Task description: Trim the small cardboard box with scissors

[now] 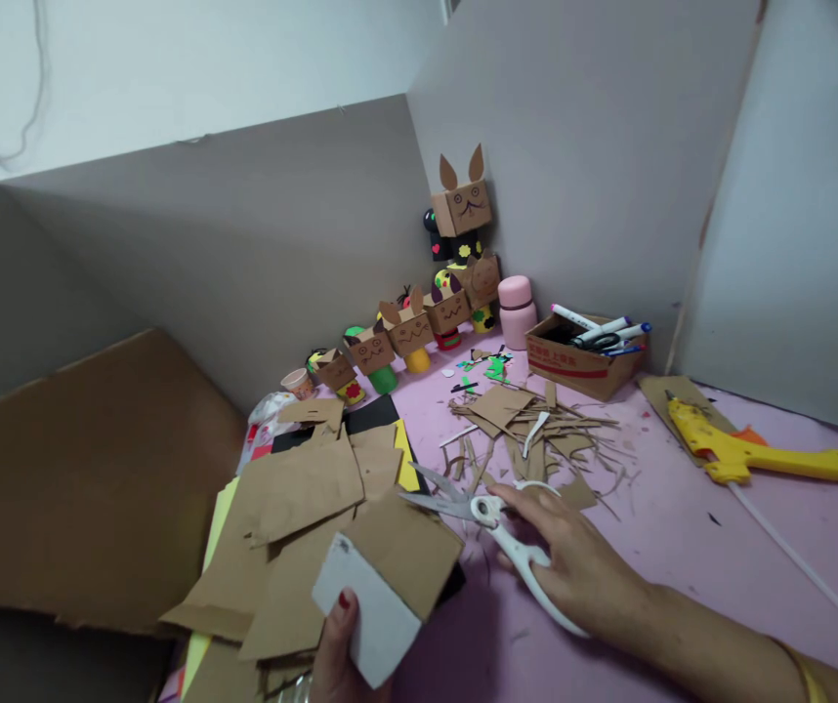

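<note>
Above the pink table [683, 552], right grip [584, 566] clasps scissors [487, 511], left grip [338, 652] holds white card [375, 615] against brown cardboard [410, 549]

On the front of the small cardboard box [562, 367], a short line of red Chinese characters [552, 350] stood above a red stripe [576, 370]; they were too small and blurred to read surely.
</note>
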`<state>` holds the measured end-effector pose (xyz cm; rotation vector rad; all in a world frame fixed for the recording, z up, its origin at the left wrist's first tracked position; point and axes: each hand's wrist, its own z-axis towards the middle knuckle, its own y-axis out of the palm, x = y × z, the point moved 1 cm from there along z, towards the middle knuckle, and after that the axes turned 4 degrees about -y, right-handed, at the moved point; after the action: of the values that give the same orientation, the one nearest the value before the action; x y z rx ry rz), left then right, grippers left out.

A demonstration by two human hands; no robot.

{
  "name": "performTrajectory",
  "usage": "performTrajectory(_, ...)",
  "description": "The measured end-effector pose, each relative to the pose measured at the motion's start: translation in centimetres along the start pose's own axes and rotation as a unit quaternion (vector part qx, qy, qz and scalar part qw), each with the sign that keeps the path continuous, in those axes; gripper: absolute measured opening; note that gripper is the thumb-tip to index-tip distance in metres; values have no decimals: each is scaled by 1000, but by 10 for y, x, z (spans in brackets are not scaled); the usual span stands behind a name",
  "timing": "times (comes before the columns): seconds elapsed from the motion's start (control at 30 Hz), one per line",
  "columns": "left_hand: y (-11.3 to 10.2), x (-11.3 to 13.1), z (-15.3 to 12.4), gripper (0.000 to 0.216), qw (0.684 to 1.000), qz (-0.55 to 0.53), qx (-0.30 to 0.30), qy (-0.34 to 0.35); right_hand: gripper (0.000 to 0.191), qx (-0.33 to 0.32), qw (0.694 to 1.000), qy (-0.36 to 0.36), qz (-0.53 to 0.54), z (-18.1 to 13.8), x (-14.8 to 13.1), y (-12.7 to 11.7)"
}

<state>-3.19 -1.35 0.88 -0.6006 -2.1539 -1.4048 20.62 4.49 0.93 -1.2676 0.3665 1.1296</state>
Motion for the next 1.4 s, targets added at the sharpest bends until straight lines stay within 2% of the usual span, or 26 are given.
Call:
performTrajectory(0.1,-12,-2,-1,29,998,28,37,-40,49,-7,994,41,100,1,-2,-2)
performTrajectory(0.17,-21,-3,1,17,997,23,40,-58,47,-68,963,98,243,0,-3,-1)
performTrajectory(0.27,-34,-2,8,12,997,5,10,-73,57,-143,871,192,428,-2,-4,4)
performTrajectory(0.37,-40,-1,15,28,993,21,-68,-92,57,-148,805,220,531,-3,-2,8)
performTrajectory(0.47,-36,-2,16,39,979,39,-164,-113,52,-185,742,209,609,-3,1,13)
performTrajectory(0.53,-30,-3,14,42,969,13,-216,-115,44,-240,681,272,636,-2,3,18)
performTrajectory(0.6,-24,-5,12,46,960,-27,-258,-105,46,-280,622,355,639,-2,5,21)
performTrajectory(0.63,-22,-6,11,47,956,-44,-274,-98,49,-281,608,373,642,-1,6,22)
performTrajectory(0.73,-15,-9,9,49,947,-61,-302,-91,48,-252,610,346,667,2,5,19)
performTrajectory(0.87,-5,-9,6,48,937,-67,-331,-86,45,-241,595,344,685,3,6,14)
performTrajectory(1.0,2,-11,7,47,942,-62,-321,-77,41,-242,600,344,681,2,7,15)
performTrajectory(1.07,1,-11,8,47,944,-52,-317,-73,41,-240,624,343,660,0,5,15)
performTrajectory(1.1,-1,-10,8,46,946,-44,-314,-67,43,-234,652,328,642,-2,2,15)
performTrajectory(1.17,-5,-7,8,41,955,-16,-292,-56,52,-215,734,268,586,-5,-3,12)
performTrajectory(1.23,-9,-2,7,36,965,22,-256,-57,55,-172,844,181,475,-7,-9,6)
performTrajectory(1.3,-11,3,7,39,970,53,-226,-73,46,-102,949,88,287,-7,-12,0)
performTrajectory(1.33,-11,5,6,39,970,61,-220,-82,44,-68,981,52,175,-7,-13,-3)
performTrajectory(1.37,-10,7,6,37,970,66,-215,-89,46,-39,997,26,68,-6,-12,-6)
performTrajectory(1.4,-9,8,5,34,970,71,-212,-94,51,-19,999,6,-25,-5,-11,-7)
